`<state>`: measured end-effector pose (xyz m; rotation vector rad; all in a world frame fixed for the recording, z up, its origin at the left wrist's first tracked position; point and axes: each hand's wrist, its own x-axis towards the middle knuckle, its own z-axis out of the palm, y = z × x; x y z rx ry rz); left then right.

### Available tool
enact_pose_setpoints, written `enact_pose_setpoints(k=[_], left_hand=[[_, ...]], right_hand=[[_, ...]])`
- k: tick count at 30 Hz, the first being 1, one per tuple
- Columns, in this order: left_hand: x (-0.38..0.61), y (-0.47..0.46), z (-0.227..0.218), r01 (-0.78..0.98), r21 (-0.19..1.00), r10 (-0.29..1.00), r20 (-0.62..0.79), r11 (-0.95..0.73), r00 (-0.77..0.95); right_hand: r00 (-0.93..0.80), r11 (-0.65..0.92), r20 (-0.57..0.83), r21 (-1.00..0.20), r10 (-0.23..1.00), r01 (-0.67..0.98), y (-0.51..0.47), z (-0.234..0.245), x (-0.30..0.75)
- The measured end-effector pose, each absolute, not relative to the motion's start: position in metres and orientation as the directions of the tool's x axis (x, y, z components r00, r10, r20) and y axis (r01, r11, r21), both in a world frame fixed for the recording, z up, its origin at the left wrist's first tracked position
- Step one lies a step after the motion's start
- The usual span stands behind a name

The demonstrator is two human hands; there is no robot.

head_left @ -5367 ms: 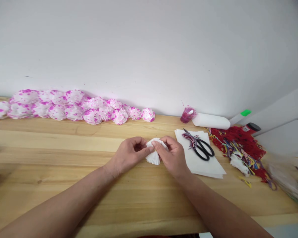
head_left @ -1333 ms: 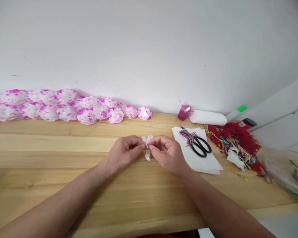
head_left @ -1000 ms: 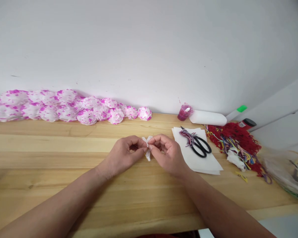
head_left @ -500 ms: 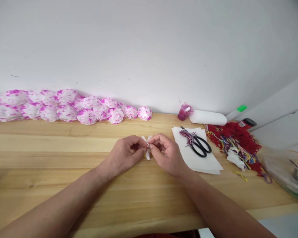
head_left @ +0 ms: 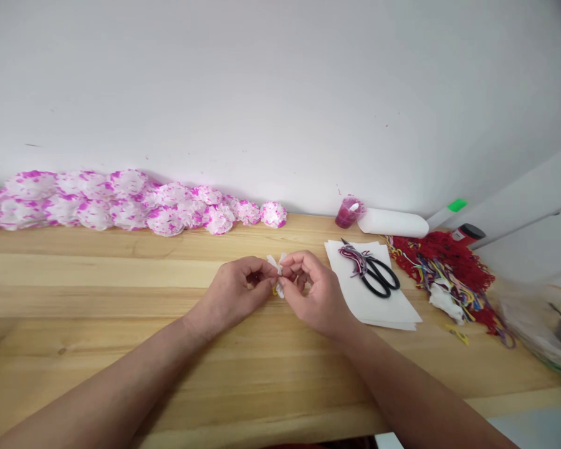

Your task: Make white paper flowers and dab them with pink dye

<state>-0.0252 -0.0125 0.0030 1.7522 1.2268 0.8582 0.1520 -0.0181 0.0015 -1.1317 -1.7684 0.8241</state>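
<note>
Both hands meet over the middle of the table around a small bunch of white folded tissue paper (head_left: 280,291). My left hand (head_left: 240,287) pinches it from the left between thumb and fingertips. From the right, my right hand (head_left: 314,288) pinches at the same spot, its thumb and forefinger almost touching the left fingertips. White ends of the paper stick out above and below the fingers, with a bit of yellow at the lower end. The fingers hide its middle.
A row of white and magenta tissue-paper pompoms (head_left: 168,206) lines the wall. To the right are black-handled scissors (head_left: 381,277) on white paper sheets (head_left: 397,312), a cup of purple liquid (head_left: 348,214), a white roll (head_left: 393,222), and a pile of red and coloured yarn (head_left: 449,265).
The right thumb and forefinger have shifted slightly at the white paper, spreading a little apart. My left hand keeps its pinch, and the view has moved very slightly.
</note>
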Motion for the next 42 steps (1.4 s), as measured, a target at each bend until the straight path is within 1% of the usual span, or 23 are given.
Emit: enact_pose_setpoints(k=[6, 16, 20, 23, 27, 30, 34, 39, 42], left_hand=[[-0.0248, -0.0118, 0.0014, 0.389, 0.904, 0.961, 0.071, -0.175, 0.268], [-0.0246, -0.0120, 0.0019, 0.392, 0.905, 0.961, 0.055, -0.162, 0.269], [-0.0243, -0.0124, 0.0016, 0.411, 0.899, 0.969, 0.055, -0.154, 0.242], [-0.0247, -0.0120, -0.0011, 0.432, 0.890, 0.978, 0.063, -0.146, 0.200], [-0.0251, -0.0108, -0.0038, 0.389, 0.907, 0.968, 0.071, -0.164, 0.242], [-0.0248, -0.0104, -0.0024, 0.362, 0.922, 0.965, 0.040, -0.136, 0.258], [-0.0238, -0.0109, 0.0013, 0.373, 0.923, 0.972, 0.001, -0.091, 0.235], [-0.0230, -0.0114, 0.0036, 0.383, 0.921, 0.980, -0.002, -0.075, 0.197], [-0.0234, -0.0112, 0.0032, 0.382, 0.921, 0.979, -0.002, -0.077, 0.203]], right_hand=[[-0.183, 0.365, 0.316, -0.824, 0.931, 0.434, -0.0180, 0.0001, 0.1511], [-0.137, 0.327, 0.300, -0.796, 0.944, 0.509, -0.0175, -0.0025, 0.1517], [-0.125, 0.336, 0.319, -0.786, 0.940, 0.520, -0.0181, -0.0018, 0.1523], [-0.132, 0.359, 0.341, -0.783, 0.931, 0.508, -0.0194, -0.0003, 0.1518], [-0.155, 0.374, 0.342, -0.801, 0.927, 0.467, -0.0206, 0.0010, 0.1502], [-0.174, 0.379, 0.336, -0.817, 0.926, 0.434, -0.0206, 0.0005, 0.1504], [-0.197, 0.396, 0.344, -0.822, 0.918, 0.410, -0.0200, -0.0002, 0.1515], [-0.247, 0.419, 0.345, -0.821, 0.906, 0.388, -0.0209, -0.0009, 0.1507], [-0.255, 0.419, 0.342, -0.826, 0.904, 0.378, -0.0217, -0.0017, 0.1504]])
